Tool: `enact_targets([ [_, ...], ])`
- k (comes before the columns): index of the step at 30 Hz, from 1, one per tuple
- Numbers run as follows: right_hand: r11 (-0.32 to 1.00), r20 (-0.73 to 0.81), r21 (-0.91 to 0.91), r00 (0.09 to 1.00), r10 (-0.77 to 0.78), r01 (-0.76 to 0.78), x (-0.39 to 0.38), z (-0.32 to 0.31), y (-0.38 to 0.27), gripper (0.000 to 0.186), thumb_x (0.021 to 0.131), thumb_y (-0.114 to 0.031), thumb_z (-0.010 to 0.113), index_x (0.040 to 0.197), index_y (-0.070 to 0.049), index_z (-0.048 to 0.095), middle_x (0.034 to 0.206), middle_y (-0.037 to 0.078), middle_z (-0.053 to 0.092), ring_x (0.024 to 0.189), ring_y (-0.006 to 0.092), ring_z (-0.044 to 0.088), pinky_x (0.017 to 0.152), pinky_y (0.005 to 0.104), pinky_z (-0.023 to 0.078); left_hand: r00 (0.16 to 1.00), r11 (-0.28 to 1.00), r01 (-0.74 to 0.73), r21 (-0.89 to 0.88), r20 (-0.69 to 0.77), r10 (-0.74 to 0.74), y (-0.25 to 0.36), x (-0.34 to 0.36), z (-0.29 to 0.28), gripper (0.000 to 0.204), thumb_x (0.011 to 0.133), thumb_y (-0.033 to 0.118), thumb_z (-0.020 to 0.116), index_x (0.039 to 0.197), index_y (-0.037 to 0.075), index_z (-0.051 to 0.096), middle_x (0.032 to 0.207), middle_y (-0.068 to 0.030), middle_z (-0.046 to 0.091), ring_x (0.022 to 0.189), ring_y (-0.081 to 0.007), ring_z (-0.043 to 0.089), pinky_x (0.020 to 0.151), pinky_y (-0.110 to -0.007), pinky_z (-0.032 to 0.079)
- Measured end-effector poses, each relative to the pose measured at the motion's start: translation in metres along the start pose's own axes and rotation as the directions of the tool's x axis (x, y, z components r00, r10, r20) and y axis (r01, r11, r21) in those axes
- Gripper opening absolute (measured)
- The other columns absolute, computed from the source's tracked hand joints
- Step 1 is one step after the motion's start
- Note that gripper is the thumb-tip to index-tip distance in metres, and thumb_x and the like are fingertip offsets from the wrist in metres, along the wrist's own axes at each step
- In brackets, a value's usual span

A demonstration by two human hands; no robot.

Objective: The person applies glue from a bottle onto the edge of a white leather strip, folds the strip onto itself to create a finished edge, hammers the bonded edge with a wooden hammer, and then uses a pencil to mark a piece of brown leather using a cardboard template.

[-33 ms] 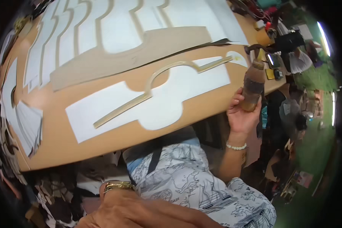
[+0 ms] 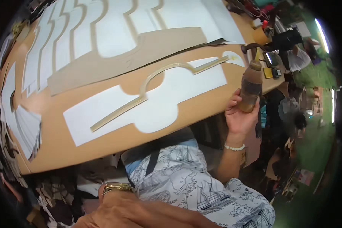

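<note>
From the head view, the only one I had, I saw the right hand [image 2: 242, 119] at the right of the frame, its palm turned toward me and its fingers closed around the lower part of a brown bottle [image 2: 251, 85]. The bottle stood nearly upright in that grip, neck toward the top of the frame, a dark band around its middle. I could not tell whether its base touched anything besides the hand. A bracelet of pale beads [image 2: 235, 147] circled the wrist.

The left hand [image 2: 125, 211] loomed large at the bottom of my frame, back toward me, with a gold-coloured wristband [image 2: 118, 186] behind it. Its fingers were not clear to me, so I could not tell how far open it was or whether it held anything. Behind it I saw a white garment [image 2: 193, 182] with dark line drawings.

Across the centre lay a tan tabletop [image 2: 53, 155]. On it, left of the bottle, was a white cut-out [image 2: 157, 114], crossed by a narrow tan strip [image 2: 117, 115] that arched in its middle. The strip's upper right end reached a small rounded white piece [image 2: 232, 60]. Above these I saw a large grey-brown panel [image 2: 114, 65] lying over white sheets [image 2: 114, 34], and at the left edge a fanned stack of white pieces [image 2: 28, 127].
</note>
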State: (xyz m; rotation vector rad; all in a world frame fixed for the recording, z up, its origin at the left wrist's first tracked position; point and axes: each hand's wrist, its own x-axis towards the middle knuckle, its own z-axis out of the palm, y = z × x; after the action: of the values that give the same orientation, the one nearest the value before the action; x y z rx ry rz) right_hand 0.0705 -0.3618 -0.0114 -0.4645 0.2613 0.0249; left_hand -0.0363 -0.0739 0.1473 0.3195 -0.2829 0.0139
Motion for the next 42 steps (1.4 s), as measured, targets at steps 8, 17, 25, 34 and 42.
enact_targets([
  [8,0.999,0.000,0.020,1.000,-0.029,0.029,0.006,-0.008,-0.004,0.053,0.089,-0.045,0.050,0.120,-0.003,0.052,0.105,0.015,0.059,0.083,0.0210,0.056,0.070,0.0321,0.048,0.931,0.959,-0.283,0.013,0.245,0.271,-0.057,0.026,-0.007,0.044,0.099,0.026,0.032,0.139,0.010,0.038,0.134,-0.0153,0.044,0.082,-0.0322,0.063,0.073,-0.048,0.055],
  [17,0.990,0.041,-0.014,0.989,-0.143,0.144,0.007,-0.009,-0.008,0.052,0.087,-0.043,0.056,0.120,-0.002,0.052,0.110,0.015,0.057,0.093,0.0235,0.058,0.079,0.0366,0.048,0.984,0.838,0.084,0.539,0.088,-0.155,-0.045,0.048,-0.058,0.074,0.090,0.054,0.044,0.143,0.007,0.025,0.106,-0.0139,0.058,0.098,-0.0289,0.057,0.098,-0.054,0.035],
  [25,0.046,0.259,-0.923,0.704,-0.661,0.383,0.014,-0.004,-0.020,0.040,0.091,-0.022,0.056,0.121,0.001,0.046,0.114,0.012,0.055,0.109,0.0243,0.052,0.095,0.0378,0.040,0.969,-0.438,0.229,0.869,-0.162,0.186,-0.026,0.036,-0.105,0.053,0.078,0.003,0.065,0.129,0.001,0.049,0.123,-0.0164,0.055,0.116,-0.0277,0.052,0.097,-0.039,0.039],
  [34,-0.687,0.776,-0.548,0.596,-0.206,0.476,0.030,0.043,0.010,0.049,0.077,-0.017,0.069,0.120,-0.001,0.051,0.111,0.016,0.059,0.102,0.0339,0.056,0.093,0.0408,0.041,0.965,-0.570,0.244,0.785,-0.140,0.221,0.002,0.027,-0.120,0.048,0.082,0.014,0.064,0.128,0.005,0.051,0.124,-0.0115,0.058,0.116,-0.0246,0.053,0.095,-0.041,0.040],
  [42,-0.592,0.738,-0.296,0.573,0.356,0.749,0.080,0.084,0.071,0.047,0.073,-0.007,0.063,0.118,-0.006,0.051,0.092,0.013,0.063,0.085,0.0328,0.060,0.078,0.0410,0.047,0.994,-0.504,0.086,0.860,-0.105,-0.011,0.028,0.066,-0.125,0.042,0.084,0.021,0.065,0.122,0.005,0.056,0.113,-0.0117,0.063,0.109,-0.0230,0.057,0.091,-0.038,0.044],
])
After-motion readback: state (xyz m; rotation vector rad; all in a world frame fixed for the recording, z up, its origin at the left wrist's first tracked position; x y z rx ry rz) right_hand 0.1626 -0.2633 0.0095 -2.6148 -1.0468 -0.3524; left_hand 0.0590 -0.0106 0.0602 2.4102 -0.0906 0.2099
